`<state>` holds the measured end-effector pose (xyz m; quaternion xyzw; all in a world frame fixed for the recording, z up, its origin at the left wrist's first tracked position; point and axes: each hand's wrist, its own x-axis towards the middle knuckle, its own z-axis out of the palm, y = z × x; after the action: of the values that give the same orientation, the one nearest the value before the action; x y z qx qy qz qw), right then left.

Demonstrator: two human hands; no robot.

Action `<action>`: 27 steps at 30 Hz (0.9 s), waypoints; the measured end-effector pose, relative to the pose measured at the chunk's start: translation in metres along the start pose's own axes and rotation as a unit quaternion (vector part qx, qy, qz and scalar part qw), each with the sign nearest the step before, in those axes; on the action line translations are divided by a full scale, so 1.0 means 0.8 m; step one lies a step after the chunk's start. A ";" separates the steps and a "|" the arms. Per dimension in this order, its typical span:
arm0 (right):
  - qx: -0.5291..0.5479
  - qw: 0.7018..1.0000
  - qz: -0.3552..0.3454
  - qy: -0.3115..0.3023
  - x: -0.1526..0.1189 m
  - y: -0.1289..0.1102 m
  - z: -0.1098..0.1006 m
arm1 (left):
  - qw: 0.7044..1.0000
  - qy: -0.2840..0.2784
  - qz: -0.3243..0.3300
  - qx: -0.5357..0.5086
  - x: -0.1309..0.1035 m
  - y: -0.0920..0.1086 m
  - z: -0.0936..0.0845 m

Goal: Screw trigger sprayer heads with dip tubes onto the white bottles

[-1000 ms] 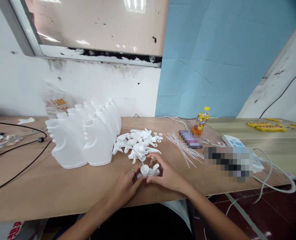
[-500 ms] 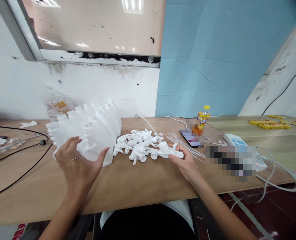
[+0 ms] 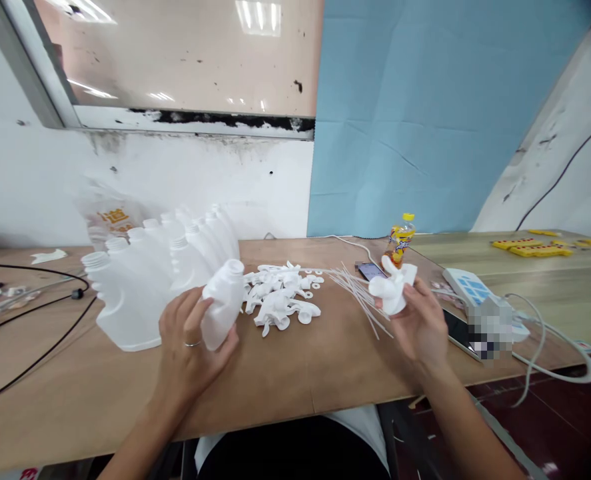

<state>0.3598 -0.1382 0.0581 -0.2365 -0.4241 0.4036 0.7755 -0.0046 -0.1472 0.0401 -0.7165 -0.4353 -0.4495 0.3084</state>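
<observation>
My left hand (image 3: 190, 340) is wrapped round a white plastic bottle (image 3: 224, 300), tilted to the right with its threaded neck uncapped. In my right hand (image 3: 422, 323) is a white spray head (image 3: 395, 287), raised above the table and apart from the bottle. Several more white bottles (image 3: 130, 293) stand upright in rows at the left, all with open necks. Between my hands lies a pile of white spray heads (image 3: 278, 293). Small white rings (image 3: 316, 280) lie at its right edge, and thin white tubes (image 3: 358, 293) are spread beside them.
A drink bottle with a yellow cap (image 3: 400, 239), a phone (image 3: 370, 271) and a dark device, partly blurred out (image 3: 460, 331), are on the right. Beyond are a white device (image 3: 468, 287) with looping cables and yellow pieces (image 3: 540, 250). Black cables (image 3: 30, 360) cross the left side.
My left hand, open before, has taken a bottle from the front of the rows and brought it right. My right hand has lifted the spray head and moved right, away from the pile.
</observation>
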 end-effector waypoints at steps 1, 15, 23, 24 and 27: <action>0.006 1.000 -0.021 0.009 0.003 -0.004 -0.002 | 1.000 -0.012 0.010 -0.005 0.001 0.005 -0.001; -0.014 0.996 -0.040 0.079 0.019 -0.003 -0.022 | 0.995 -0.075 0.056 -0.043 -0.004 0.010 -0.004; -0.102 0.992 0.057 -0.037 -0.011 0.023 -0.008 | 0.970 -0.155 0.170 -0.081 -0.002 0.021 -0.005; -0.127 0.987 0.075 -0.069 -0.017 0.027 -0.002 | 0.965 -0.167 0.181 -0.086 -0.002 0.024 -0.004; -0.189 0.964 0.103 -0.157 -0.034 0.038 0.018 | 0.953 -0.199 0.204 -0.100 -0.005 0.028 0.000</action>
<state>0.3258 -0.1434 0.0315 -0.3552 -0.5824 0.4260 0.5943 0.0149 -0.1586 0.0353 -0.8923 -0.2853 -0.2664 0.2269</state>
